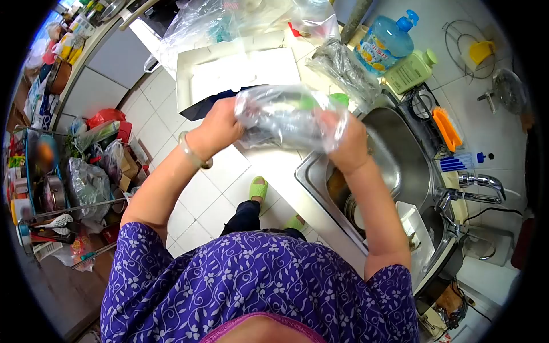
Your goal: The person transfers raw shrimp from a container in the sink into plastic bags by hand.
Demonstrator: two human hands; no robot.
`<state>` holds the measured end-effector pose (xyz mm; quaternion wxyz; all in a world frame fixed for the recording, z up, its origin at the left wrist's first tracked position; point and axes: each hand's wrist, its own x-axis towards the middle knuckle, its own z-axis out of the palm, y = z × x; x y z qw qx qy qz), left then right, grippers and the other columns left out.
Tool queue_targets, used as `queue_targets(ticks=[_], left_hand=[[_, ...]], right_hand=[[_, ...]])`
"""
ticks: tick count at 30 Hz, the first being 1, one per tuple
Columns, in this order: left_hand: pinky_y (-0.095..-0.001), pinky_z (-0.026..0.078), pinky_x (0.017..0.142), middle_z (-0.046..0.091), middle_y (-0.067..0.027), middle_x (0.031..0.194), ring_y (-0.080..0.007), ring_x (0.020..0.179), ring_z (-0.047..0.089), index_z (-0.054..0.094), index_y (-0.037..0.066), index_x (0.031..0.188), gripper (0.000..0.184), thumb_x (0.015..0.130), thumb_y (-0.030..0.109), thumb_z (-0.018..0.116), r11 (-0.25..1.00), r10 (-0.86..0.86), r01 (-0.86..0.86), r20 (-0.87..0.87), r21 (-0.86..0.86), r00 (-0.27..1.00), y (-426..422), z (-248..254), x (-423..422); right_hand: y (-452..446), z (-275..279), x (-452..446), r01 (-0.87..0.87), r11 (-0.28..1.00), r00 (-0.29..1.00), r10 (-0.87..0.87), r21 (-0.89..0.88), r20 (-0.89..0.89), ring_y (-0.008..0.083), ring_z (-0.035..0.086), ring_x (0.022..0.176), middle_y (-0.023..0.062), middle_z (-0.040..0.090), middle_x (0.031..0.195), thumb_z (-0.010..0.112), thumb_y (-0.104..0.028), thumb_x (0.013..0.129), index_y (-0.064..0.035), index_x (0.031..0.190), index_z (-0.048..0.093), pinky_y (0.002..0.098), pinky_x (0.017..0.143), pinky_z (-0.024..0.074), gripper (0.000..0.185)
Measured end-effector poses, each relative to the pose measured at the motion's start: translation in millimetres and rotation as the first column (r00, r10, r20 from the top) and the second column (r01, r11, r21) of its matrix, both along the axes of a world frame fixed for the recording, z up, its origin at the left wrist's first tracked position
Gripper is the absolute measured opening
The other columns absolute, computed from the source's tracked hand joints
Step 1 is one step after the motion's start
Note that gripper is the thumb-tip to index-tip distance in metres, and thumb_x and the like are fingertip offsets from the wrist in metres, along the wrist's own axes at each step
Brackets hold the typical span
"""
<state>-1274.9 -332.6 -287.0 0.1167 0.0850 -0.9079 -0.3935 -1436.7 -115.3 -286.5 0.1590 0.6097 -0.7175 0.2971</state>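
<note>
Apparently wrinkled and see-through, the clear plastic bag is stretched in the air between the two hands, level with both. The left grip grasps its near left end, and the right grip grasps its right end; some fingers are blurred behind the film. A patch of green shows at the bag's far edge, though whether it is inside or behind cannot be told. A pale bracelet circles the wrist just behind the left grip. Beyond that grip, an open box, white inside with a dark front, sits on the counter. Past the right grip lies a crumpled grey bag, with a blue bottle and a green bottle near it. Under the right grip and forearm is the metal sink, dishes inside. Farther right of that grip are an orange brush and a tap.
</note>
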Motion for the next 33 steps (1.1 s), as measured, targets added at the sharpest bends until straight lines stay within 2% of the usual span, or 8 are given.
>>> queue_targets(ticks=[11, 16, 21, 24, 26, 28, 32, 33], left_hand=[[-0.0538, 0.017, 0.111, 0.057, -0.0089, 0.126, -0.0292, 0.124, 0.048, 0.056, 0.007, 0.121, 0.047, 0.091, 0.042, 0.047, 0.978, -0.130, 0.124, -0.027, -0.167, 0.991, 49.2, -38.4, 84.7], [-0.0550, 0.018, 0.110, 0.060, -0.0072, 0.121, -0.0298, 0.119, 0.052, 0.059, 0.010, 0.116, 0.046, 0.092, 0.046, 0.045, 0.990, -0.102, 0.097, -0.047, -0.099, 0.994, 54.8, -44.5, 92.9], [-0.0405, 0.041, 0.099, 0.063, -0.0152, 0.107, -0.0333, 0.101, 0.059, 0.066, 0.004, 0.094, 0.024, 0.090, 0.024, 0.052, 0.924, 0.258, -0.290, 0.153, 0.249, 0.954, 56.2, -53.2, 77.5], [-0.0358, 0.048, 0.087, 0.062, -0.0185, 0.100, -0.0345, 0.095, 0.060, 0.065, 0.000, 0.091, 0.020, 0.085, 0.016, 0.056, 0.945, 0.323, -0.327, 0.157, 0.004, 0.933, 46.2, -45.6, 62.3], [-0.0383, 0.048, 0.082, 0.062, -0.0181, 0.096, -0.0336, 0.092, 0.060, 0.065, -0.002, 0.091, 0.021, 0.083, 0.016, 0.057, 0.946, 0.323, -0.320, 0.072, -0.061, 0.944, 35.5, -54.9, 60.7], [-0.0394, 0.048, 0.080, 0.062, -0.0189, 0.100, -0.0342, 0.089, 0.060, 0.065, -0.002, 0.092, 0.020, 0.083, 0.014, 0.057, 0.945, 0.311, -0.327, 0.228, 0.032, 0.923, 27.6, -55.8, 60.5], [-0.0314, 0.050, 0.062, 0.063, -0.0114, 0.072, -0.0207, 0.063, 0.060, 0.066, -0.003, 0.092, 0.020, 0.084, 0.014, 0.058, 0.836, 0.165, -0.437, 0.608, 0.332, 0.777, 20.8, -61.9, 53.9], [-0.0314, 0.050, 0.062, 0.063, -0.0114, 0.072, -0.0207, 0.063, 0.060, 0.066, -0.003, 0.092, 0.020, 0.084, 0.014, 0.058, 0.834, 0.171, -0.442, 0.607, 0.331, 0.776, 18.9, -68.1, 55.8]], right_hand=[[56.9, -30.2, 48.9, -0.141, 0.985, 0.820, 0.059, 0.101, 0.569, 0.0307, 0.058, 0.081, 0.0106, 0.059, 0.086, 0.069, -0.027, 0.073, -0.0075, 0.112, 0.063, 0.0398, 0.076, 0.0470, 0.044], [62.2, -15.7, 46.7, -0.181, 0.957, 0.919, 0.083, 0.227, 0.385, 0.0292, 0.057, 0.076, 0.0103, 0.059, 0.081, 0.067, -0.024, 0.073, -0.0076, 0.108, 0.063, 0.0407, 0.070, 0.0466, 0.039], [34.6, -4.3, 32.7, 0.156, 0.902, 0.965, -0.226, 0.402, 0.133, 0.0293, 0.056, 0.082, 0.0097, 0.061, 0.086, 0.065, -0.010, 0.068, -0.0081, 0.099, 0.067, 0.0405, 0.069, 0.0474, 0.031], [24.8, -34.6, 9.1, 0.132, 0.967, 0.975, -0.166, 0.216, 0.146, 0.0321, 0.056, 0.091, 0.0134, 0.062, 0.094, 0.065, -0.010, 0.072, -0.0048, 0.102, 0.066, 0.0391, 0.075, 0.0487, 0.031], [20.5, -50.0, -6.4, 0.077, 0.932, 0.891, -0.223, 0.355, 0.394, 0.0276, 0.059, 0.087, 0.0156, 0.061, 0.097, 0.069, -0.015, 0.074, -0.0034, 0.108, 0.062, 0.0341, 0.076, 0.0479, 0.037], [15.5, -30.3, -10.1, -0.093, 0.847, 0.476, -0.424, 0.524, 0.770, 0.0209, 0.058, 0.089, 0.0128, 0.061, 0.102, 0.068, -0.018, 0.077, -0.0034, 0.113, 0.058, 0.0330, 0.077, 0.0474, 0.040], [20.2, -64.3, -18.0, -0.263, 0.809, 0.546, -0.325, 0.526, 0.772, 0.0166, 0.059, 0.083, 0.0103, 0.063, 0.099, 0.067, -0.017, 0.078, -0.0033, 0.114, 0.057, 0.0283, 0.079, 0.0466, 0.040], [21.6, -69.1, -18.0, -0.291, 0.806, 0.501, -0.330, 0.515, 0.800, 0.0301, 0.062, 0.095, 0.0197, 0.064, 0.100, 0.067, -0.018, 0.073, -0.0028, 0.108, 0.060, 0.0354, 0.081, 0.0483, 0.039]])
